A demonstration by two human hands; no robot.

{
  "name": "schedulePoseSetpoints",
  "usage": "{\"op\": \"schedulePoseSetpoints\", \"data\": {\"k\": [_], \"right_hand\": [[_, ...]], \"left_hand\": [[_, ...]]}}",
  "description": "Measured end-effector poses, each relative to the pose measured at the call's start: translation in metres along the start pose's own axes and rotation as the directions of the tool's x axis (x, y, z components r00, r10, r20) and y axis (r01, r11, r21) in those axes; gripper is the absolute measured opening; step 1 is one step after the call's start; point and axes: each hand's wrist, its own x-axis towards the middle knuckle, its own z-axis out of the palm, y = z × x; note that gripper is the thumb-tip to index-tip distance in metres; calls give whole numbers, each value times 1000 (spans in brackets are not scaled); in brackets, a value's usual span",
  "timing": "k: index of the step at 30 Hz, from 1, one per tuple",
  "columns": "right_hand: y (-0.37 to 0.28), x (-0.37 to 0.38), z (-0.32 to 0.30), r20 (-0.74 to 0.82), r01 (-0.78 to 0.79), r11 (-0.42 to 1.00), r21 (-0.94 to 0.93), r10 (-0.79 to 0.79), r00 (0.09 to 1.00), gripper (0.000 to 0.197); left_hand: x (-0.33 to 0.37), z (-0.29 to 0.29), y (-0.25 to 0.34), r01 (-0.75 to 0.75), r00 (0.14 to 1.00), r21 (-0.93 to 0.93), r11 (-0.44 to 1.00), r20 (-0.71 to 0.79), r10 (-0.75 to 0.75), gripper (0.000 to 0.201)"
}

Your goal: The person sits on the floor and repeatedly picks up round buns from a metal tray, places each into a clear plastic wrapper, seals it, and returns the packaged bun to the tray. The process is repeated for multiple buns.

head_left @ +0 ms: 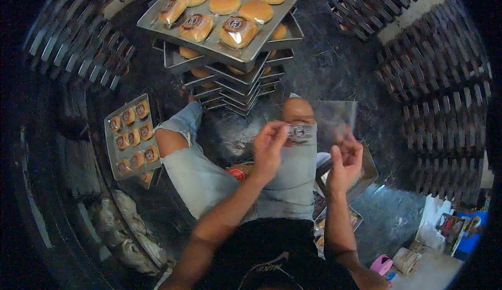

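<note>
My left hand (269,151) pinches the edge of a clear plastic bag (300,132) with a dark printed emblem, held over my right knee. The see-through part of the bag stretches off to the right. Behind its right end is my right hand (346,164), thumb apart from the fingers and fingertips smeared by motion; I see nothing gripped in it. Beyond my knees, a metal tray (238,54) of round golden buns (225,3) tops a stack of crossed trays. Its front row holds bagged buns (239,31) with the same kind of print.
Another tray (127,172) of bagged buns lies left of my leg. An open box (366,177) stands beside my right knee. Tall stacks of trays (434,54) line the right side, more (78,44) the left. Pale bundled plastic (123,227) lies lower left, a pink object (381,264) lower right.
</note>
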Motion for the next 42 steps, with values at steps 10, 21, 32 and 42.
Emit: {"op": "schedulePoseSetpoints", "data": {"k": [10,21,32,42], "right_hand": [[-31,111,203,621,356,900,-250,-133,772,21],[36,313,376,515,293,494,-818,404,756,78],[-36,93,221,583,202,969,-146,-80,808,68],[3,-30,69,624,-959,282,-11,752,214,48]], "left_hand": [[8,-162,99,-78,901,-56,995,-431,46,23],[6,-206,68,-195,822,-417,888,-564,-85,23],[0,-226,92,-359,697,432,828,-465,545,27],[-39,-118,93,-151,952,699,699,-87,293,23]]}}
